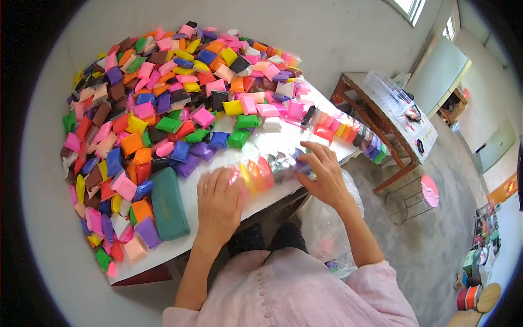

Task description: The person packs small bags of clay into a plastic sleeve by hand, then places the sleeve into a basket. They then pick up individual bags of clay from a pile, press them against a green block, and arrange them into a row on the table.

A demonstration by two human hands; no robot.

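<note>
I'm in a pale pink top (310,294), lightly crinkled, a row of small button-like bumps (264,297) running down it, loose sleeves (378,289) ending around my elbows, and dark, pale-flecked legwear (287,237) peeking out!

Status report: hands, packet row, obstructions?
Left hand at pink end, right hand at purple. Packet row between them. Green case beside left hand, clear of row.

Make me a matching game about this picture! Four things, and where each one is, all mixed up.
1. green case
2. pink-topped stool
3. white basket
4. blurry packet row

A. on the far table
B. between the left hand and right hand
C. beside the colourful pile
D. standing on the floor

Pairs: 1-C, 2-D, 3-A, 4-B
</note>
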